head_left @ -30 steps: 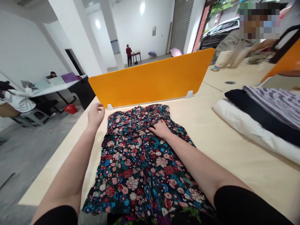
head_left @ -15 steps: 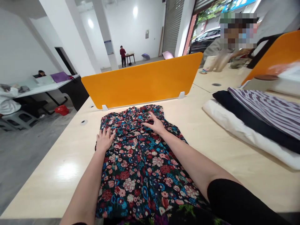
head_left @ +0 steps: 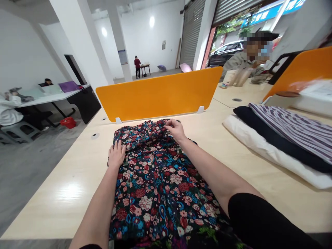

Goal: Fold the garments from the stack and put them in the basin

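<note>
1. While the right hand (head_left: pixel 176 130) sits at the far right of the floral garment (head_left: pixel 153 180), thumb and fingertips appear pinched on a bit of its cloth; exact grip partly hidden by the fingers.
2. Left hand (head_left: pixel 116 154): palm down, fingers spread and relaxed, laid over the garment's left edge; nothing seen grasped.
3. Garment lies on the pale table (head_left: pixel 64 162), directly before the wearer, between the two forearms. Long axis runs away from the body toward the orange partition (head_left: pixel 158 95); far end just short of it.
4. Key relation: a raised ridge of cloth crosses that axis, roughly from left hand to right. Right hand is nearer the far end; left hand lies slightly closer to the body. Most of the garment's length extends from both hands back toward the wearer.
5. Well to the right: striped cloth (head_left: pixel 298 129) atop navy cloth (head_left: pixel 275 135) and white cloth (head_left: pixel 269 154).
</note>
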{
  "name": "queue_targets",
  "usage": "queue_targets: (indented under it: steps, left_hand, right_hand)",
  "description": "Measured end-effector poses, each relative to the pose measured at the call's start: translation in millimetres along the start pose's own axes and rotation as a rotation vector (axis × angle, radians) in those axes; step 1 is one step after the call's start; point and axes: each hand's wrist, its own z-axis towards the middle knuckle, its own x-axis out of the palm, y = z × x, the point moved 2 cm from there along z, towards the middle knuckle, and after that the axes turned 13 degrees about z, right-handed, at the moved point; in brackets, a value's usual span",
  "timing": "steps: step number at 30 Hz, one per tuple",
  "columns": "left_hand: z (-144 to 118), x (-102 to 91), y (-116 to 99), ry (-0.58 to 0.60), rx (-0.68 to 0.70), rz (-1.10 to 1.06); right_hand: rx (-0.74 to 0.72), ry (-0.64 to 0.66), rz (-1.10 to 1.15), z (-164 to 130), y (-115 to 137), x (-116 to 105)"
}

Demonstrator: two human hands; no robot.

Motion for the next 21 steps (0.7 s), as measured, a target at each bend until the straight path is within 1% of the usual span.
queue_targets:
  steps: [1,2,4,6,7,8,9,11,13,15,18,21]
  left_hand:
    - [0,0.8,1,-0.01,-0.007,0.01]
    - [1,1.5,1,-0.018,-0.014,0.025]
    - [1,2.2,0,-0.03,-0.019,0.044]
    - [1,1.8,-1,-0.034,-0.022,0.039]
    - [1,1.3,-1,-0.036,-0.031,0.03]
    - [0,0.5,-1,-0.042,-0.046,0.021]
    - [-1,-0.5,-1,-0.055,-0.061,0.014]
    - [-2,-3.2,-2,-0.1,-0.071,0.011]
    - [-2,-7.2,-2,-0.154,-0.053,-0.003]
    - [3,-12.6,-2,-0.197,-0.031,-0.052]
    - [20,-21.5,-4,-0.224,0.005,-0.157]
    - [45,-24.1,-9,-0.197,0.068,-0.21]
  right_hand:
    - [0.005,0.027,0.067,-5,2,-9]
    - [0.036,0.09,0.106,-11,3,-18]
    - [0.163,0.29,0.109,-28,2,-36]
    - [0.309,0.49,0.02,-44,-1,-49]
    - [0.369,0.542,-0.069,-48,-2,-53]
    - [0.411,0.547,-0.178,-50,-3,-56]
    - [0.434,0.512,-0.29,-48,-3,-56]
    - [0.432,0.391,-0.476,-38,-1,-51]
    - [0.385,0.287,-0.568,-24,1,-38]
    - [0.334,0.223,-0.609,-13,1,-22]
    - [0.339,0.14,-0.722,-12,-8,-3]
    - [0.338,0.068,-0.819,-23,-22,3]
